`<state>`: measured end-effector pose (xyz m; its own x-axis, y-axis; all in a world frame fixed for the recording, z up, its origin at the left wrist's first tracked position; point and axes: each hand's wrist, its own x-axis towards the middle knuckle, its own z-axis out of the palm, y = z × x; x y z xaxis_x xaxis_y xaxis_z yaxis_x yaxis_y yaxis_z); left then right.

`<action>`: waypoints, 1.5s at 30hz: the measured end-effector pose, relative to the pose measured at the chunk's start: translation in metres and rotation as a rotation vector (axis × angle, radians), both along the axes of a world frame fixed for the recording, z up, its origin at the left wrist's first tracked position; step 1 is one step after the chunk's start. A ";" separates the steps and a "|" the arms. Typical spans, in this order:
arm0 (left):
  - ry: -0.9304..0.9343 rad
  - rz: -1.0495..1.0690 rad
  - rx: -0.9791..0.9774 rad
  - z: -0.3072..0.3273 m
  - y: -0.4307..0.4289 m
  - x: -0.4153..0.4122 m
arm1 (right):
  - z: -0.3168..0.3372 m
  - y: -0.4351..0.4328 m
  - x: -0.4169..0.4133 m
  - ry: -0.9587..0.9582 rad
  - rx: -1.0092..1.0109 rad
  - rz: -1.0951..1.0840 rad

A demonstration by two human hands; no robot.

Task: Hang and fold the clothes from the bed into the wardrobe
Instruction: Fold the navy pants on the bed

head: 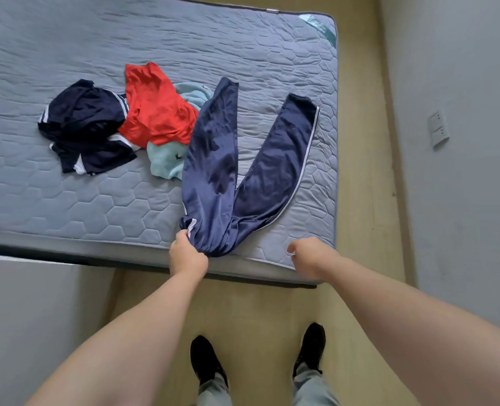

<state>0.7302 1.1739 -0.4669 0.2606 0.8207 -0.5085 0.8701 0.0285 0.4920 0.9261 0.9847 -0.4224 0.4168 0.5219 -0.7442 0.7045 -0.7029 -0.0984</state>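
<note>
Navy blue track trousers [228,171] with a thin white side stripe lie on the grey quilted mattress [82,200], legs spread in a V toward the far side. My left hand [187,253] grips their bunched waistband at the mattress's near edge. My right hand [307,257] hovers over the near right corner, fingers loosely curled, holding nothing. Left of the trousers lies a pile: a red shirt [155,112], a light teal garment [166,162] partly under it, and a dark navy garment with white stripes [87,127].
I stand on a wooden floor [257,312] at the bed's near edge, black shoes [205,358] visible below. A grey wall with two switch plates [438,127] runs along the right. A pale surface [23,317] fills the lower left. No wardrobe is in view.
</note>
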 end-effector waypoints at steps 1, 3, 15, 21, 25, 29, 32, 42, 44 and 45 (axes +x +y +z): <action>0.010 0.069 -0.024 -0.003 -0.002 0.002 | -0.003 -0.001 0.011 0.001 0.013 0.007; 0.033 0.188 -0.043 -0.009 -0.004 0.007 | -0.009 0.000 0.036 0.017 0.024 0.021; -0.161 1.057 -0.163 -0.049 -0.029 0.013 | -0.016 0.056 0.136 0.029 -0.011 0.258; 0.082 0.876 -0.141 -0.127 -0.009 0.006 | -0.082 0.106 0.155 0.014 -0.118 0.386; 0.241 0.707 -0.090 -0.145 -0.008 0.016 | -0.133 0.136 0.173 0.034 -0.161 0.441; 0.319 0.575 -0.077 -0.154 -0.024 0.032 | -0.176 0.167 0.190 0.041 -0.148 0.447; 0.434 0.390 0.031 -0.163 -0.044 0.045 | -0.202 0.190 0.198 0.007 -0.097 0.496; 0.524 -0.397 0.133 -0.204 -0.151 0.087 | -0.252 0.228 0.171 -0.056 0.258 0.694; 0.610 -0.360 -0.019 -0.218 -0.154 0.092 | -0.260 0.230 0.153 -0.015 0.274 0.778; 0.648 -0.349 -0.068 -0.225 -0.155 0.092 | -0.266 0.230 0.143 0.007 0.274 0.822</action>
